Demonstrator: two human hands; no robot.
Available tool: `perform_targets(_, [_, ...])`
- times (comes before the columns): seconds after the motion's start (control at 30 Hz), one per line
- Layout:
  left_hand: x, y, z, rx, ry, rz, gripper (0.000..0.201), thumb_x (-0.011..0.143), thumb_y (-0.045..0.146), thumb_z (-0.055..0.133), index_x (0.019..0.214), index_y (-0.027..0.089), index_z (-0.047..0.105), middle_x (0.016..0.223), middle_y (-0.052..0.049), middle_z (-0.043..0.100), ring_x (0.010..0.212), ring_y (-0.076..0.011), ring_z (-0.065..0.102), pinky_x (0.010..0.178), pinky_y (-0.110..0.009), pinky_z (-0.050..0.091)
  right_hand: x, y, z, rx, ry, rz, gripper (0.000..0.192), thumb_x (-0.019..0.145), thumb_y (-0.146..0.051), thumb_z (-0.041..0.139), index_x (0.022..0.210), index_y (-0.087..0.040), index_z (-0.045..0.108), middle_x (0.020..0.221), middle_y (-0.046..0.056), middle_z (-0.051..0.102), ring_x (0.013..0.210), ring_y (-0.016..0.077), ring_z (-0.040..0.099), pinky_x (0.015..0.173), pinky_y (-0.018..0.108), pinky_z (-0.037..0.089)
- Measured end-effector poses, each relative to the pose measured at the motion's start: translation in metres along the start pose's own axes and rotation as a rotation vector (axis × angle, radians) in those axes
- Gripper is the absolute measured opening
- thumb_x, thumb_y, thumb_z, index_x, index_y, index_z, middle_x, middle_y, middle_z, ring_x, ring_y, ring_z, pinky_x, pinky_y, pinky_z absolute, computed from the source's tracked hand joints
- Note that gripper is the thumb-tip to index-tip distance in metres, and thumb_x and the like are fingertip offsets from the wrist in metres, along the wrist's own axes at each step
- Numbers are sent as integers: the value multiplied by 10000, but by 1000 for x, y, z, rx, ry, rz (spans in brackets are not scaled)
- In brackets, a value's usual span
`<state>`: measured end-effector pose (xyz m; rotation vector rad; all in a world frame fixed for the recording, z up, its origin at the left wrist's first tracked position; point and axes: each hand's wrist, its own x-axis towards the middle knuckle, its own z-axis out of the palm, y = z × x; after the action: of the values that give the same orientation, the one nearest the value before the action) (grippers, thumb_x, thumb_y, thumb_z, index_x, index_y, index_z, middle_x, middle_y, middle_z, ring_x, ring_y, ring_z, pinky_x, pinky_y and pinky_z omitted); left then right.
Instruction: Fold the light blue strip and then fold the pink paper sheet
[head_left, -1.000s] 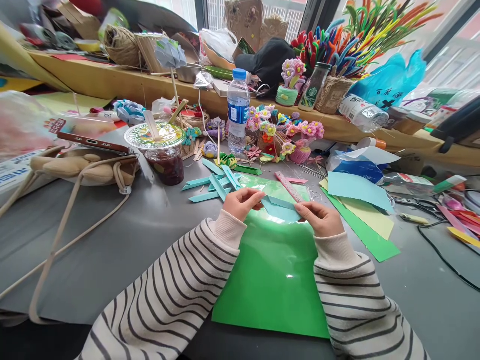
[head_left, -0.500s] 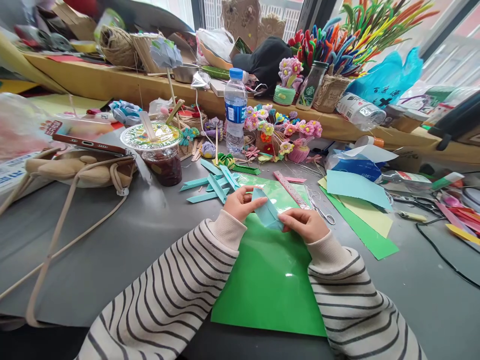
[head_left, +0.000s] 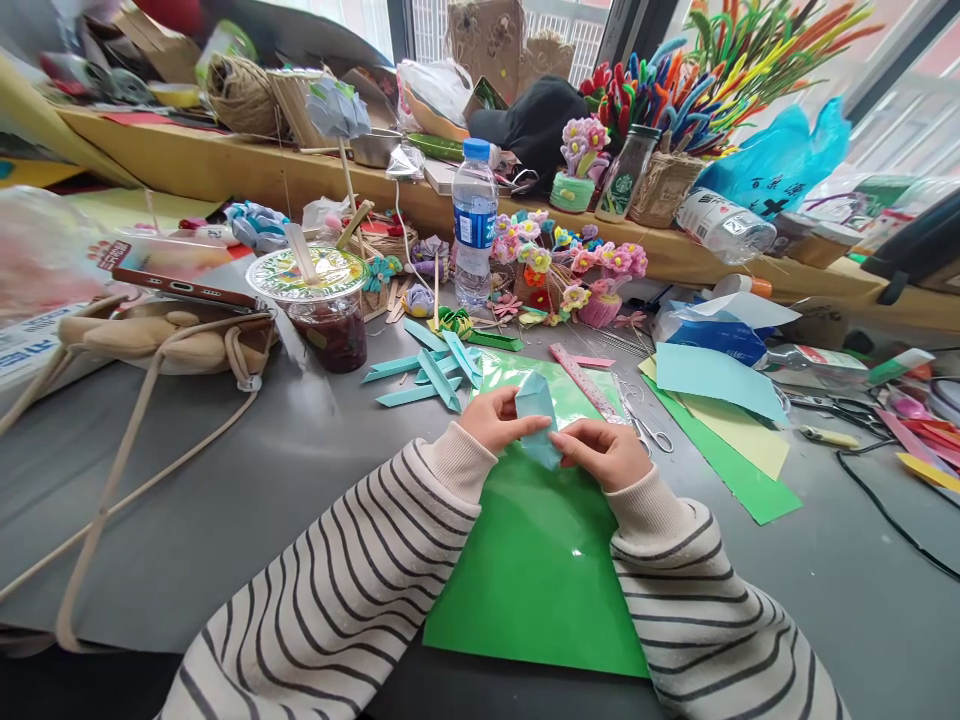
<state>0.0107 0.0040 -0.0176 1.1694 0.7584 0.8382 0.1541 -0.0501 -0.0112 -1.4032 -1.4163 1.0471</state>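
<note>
We're pinching a folded piece of light blue paper (head_left: 538,415) between both hands, the left hand (head_left: 501,420) gripping its left edge and the right hand (head_left: 600,452) clamped on the lower right corner, so the hands are sitting close together with the fold standing up between them. We're holding it just above the glossy green sheet (head_left: 540,560) lying flat on the bench (head_left: 247,480), probably because that gives a smooth surface to crease against. The finished blue strips (head_left: 424,368) are piling up just past our left hand, near the drink cup (head_left: 319,305) and the water bottle (head_left: 475,225). The scissors (head_left: 645,430) and pink ruler (head_left: 581,378) are waiting beside the right hand. Our fingers are covering the paper's lower end, so we can't tell how many layers are folded. The window ledge clutter is blurring at the edges.
</note>
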Motion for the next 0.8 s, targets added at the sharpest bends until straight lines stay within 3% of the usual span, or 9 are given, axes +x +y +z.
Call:
perform_targets(0.17, [1, -1, -2, 27, -22, -25, 427, 474, 260, 697, 808, 117, 474, 615, 11, 568, 555, -98, 534, 555, -241, 415, 0, -2, 1, 3, 18, -8, 322, 647, -426, 529, 481, -152, 561, 438, 4, 551, 400, 97, 502, 447, 224, 428])
perform_targets(0.3, [-1, -3, -2, 137, -155, -28, 445, 509, 270, 682, 839, 146, 411, 505, 65, 506, 458, -75, 485, 450, -185, 345, 4, 0, -3, 56, 163, 4, 277, 580, -393, 608, 705, -150, 564, 513, -15, 548, 450, 97, 502, 447, 223, 420])
perform_targets(0.4, [-2, -4, -1, 198, -192, -7, 425, 539, 271, 663, 821, 163, 364, 492, 80, 475, 444, -69, 467, 426, -171, 321, 6, 2, -5, 84, 139, 0, 351, 533, -354, 651, 800, -161, 530, 501, -52, 503, 408, 85, 469, 377, 210, 379])
perform_targets(0.5, [-2, -3, 0, 223, -173, 15, 409, 566, 288, 640, 838, 160, 364, 544, 58, 492, 479, -79, 491, 435, -179, 344, 6, 3, -6, 148, 89, 4, 259, 559, -348, 635, 700, -162, 522, 462, -61, 480, 381, 80, 465, 362, 209, 387])
perform_targets(0.63, [-2, -2, -1, 215, -122, 27, 418, 572, 295, 637, 887, 139, 412, 577, 36, 505, 492, -81, 511, 438, -183, 375, 5, 2, -7, 269, 119, 64, 261, 573, -342, 628, 711, -152, 513, 497, -34, 538, 457, 104, 546, 442, 224, 468])
perform_targets(0.8, [-2, 1, -1, 180, 24, 4, 363, 539, 308, 659, 791, 131, 466, 567, 30, 517, 463, -79, 512, 354, -158, 376, 5, 1, -10, 314, 122, 119, 308, 526, -344, 654, 717, -161, 495, 562, -28, 570, 503, 127, 587, 465, 242, 496])
